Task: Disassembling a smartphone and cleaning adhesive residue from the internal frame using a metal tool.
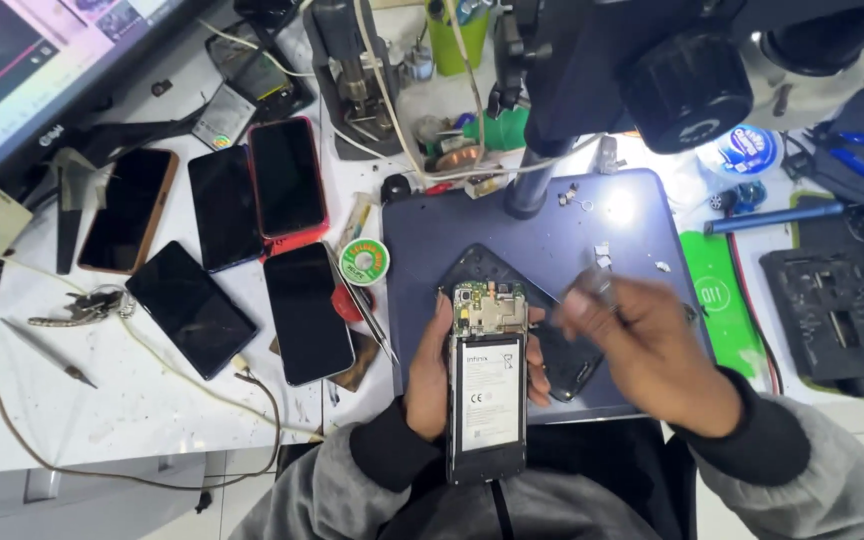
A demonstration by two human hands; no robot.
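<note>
Left hand has its fingers wrapped round an opened black phone with white battery and bare circuit board, held upright over the dark blue mat — right hand pinches something small, too blurred to tell.

Opened phone: glossy black plastic frame, matt white paper-like battery label, bare metal shielding on the board. Work mat: smooth matt blue-grey. Tabletop: white, scuffed, speckled. Spare phones: glossy glass. Sleeves: grey fleecy cloth.
</note>
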